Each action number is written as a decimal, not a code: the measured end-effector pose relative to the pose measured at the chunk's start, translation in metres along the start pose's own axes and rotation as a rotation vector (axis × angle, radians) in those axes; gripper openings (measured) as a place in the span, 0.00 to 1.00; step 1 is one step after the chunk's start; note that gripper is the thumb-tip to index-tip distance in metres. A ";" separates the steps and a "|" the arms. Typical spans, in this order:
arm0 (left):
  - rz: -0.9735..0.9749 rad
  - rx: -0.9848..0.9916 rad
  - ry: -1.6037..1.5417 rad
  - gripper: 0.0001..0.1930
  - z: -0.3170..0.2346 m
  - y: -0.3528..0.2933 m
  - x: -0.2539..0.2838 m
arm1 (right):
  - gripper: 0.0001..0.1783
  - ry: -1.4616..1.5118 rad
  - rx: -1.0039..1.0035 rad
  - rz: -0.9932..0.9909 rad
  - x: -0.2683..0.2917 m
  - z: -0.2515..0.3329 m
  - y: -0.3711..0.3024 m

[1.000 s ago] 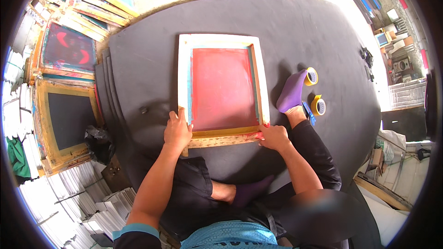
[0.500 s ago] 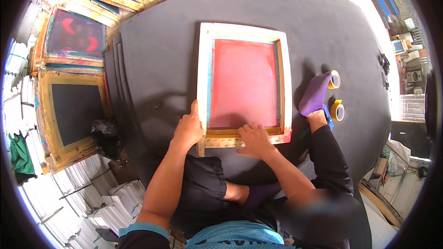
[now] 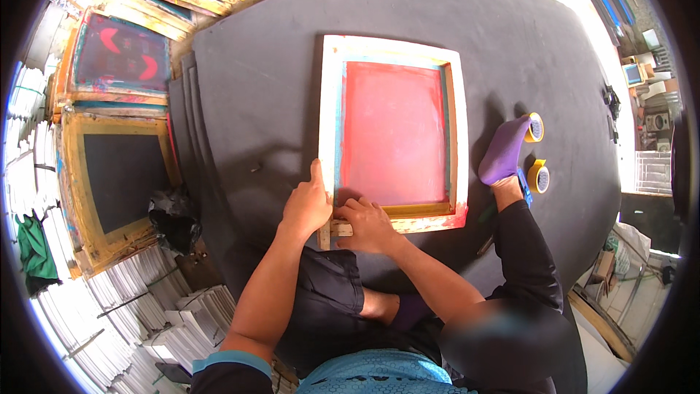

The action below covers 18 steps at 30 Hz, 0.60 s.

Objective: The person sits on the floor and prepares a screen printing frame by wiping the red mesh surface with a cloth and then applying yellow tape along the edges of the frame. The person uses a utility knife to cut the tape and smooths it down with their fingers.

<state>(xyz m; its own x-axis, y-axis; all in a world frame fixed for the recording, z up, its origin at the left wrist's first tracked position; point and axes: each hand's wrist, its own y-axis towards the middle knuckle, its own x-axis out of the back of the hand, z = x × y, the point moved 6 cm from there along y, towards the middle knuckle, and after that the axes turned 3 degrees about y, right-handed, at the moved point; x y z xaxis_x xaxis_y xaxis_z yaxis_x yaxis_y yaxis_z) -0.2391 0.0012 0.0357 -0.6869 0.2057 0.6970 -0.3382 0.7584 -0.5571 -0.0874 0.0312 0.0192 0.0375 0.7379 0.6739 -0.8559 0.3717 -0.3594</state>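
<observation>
A wooden screen printing frame [image 3: 458, 138] with red mesh [image 3: 397, 131] lies in front of me on a dark grey padded surface [image 3: 255, 87]. Teal edging runs inside its left rail, and a brownish-yellow strip lines the inside of the near rail. My left hand [image 3: 308, 206] grips the lower part of the left rail, index finger stretched along its outer side. Close beside it, my right hand [image 3: 368, 226] lies over the near rail by the left corner, fingers bent over the wood. The fingertips of my right hand reach the strip; the underside of its grip is hidden.
Right of the frame, my purple-socked foot [image 3: 503, 149] rests by two yellow tape rolls [image 3: 539, 176], with a blue item [image 3: 523, 186] at the ankle. More screen frames [image 3: 73, 175] stand at left, near a black plastic bag [image 3: 175, 219] and white stacks [image 3: 146, 284].
My right hand has slid left along the near rail toward the left corner, its fingers now more bent. My left hand keeps its place on the frame. The whole view has shifted slightly.
</observation>
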 end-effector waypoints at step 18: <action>-0.087 0.043 -0.028 0.38 0.003 0.000 -0.002 | 0.32 -0.076 -0.168 -0.048 0.016 -0.034 -0.035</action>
<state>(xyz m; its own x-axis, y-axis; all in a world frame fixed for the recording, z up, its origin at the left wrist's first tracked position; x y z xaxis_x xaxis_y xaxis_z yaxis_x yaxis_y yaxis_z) -0.2395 -0.0009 0.0326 -0.6714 0.1224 0.7309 -0.4240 0.7455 -0.5143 -0.0395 0.0491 0.0206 0.0314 0.6748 0.7374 -0.7559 0.4987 -0.4241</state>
